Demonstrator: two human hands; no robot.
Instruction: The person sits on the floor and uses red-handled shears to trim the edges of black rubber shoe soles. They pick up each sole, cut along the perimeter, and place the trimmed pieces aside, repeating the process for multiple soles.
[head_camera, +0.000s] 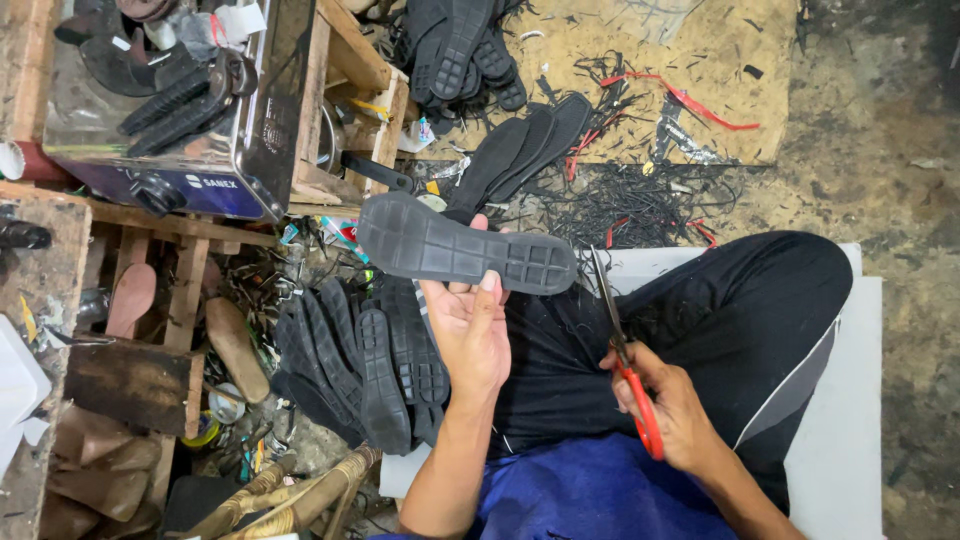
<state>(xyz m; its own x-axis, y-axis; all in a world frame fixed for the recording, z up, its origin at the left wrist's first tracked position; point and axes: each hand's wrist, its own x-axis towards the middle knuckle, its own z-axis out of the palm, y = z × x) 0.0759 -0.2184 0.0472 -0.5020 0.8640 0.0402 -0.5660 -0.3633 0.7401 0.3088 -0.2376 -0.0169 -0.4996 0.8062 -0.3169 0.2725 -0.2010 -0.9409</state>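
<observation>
My left hand (470, 330) holds a black rubber shoe sole (460, 245) up, tread side facing me, with the thumb on its lower edge. My right hand (670, 405) grips red-handled scissors (625, 350) above my black-trousered knee, blades pointing up toward the sole's heel end but apart from it. Both hands are over my lap.
A pile of black soles (360, 365) lies left of my knee, with more soles (520, 155) and rubber scraps (620, 200) on the floor ahead. A wooden rack (180, 290) with a small metal oven (200, 120) stands on the left. I sit on a white seat (840, 440).
</observation>
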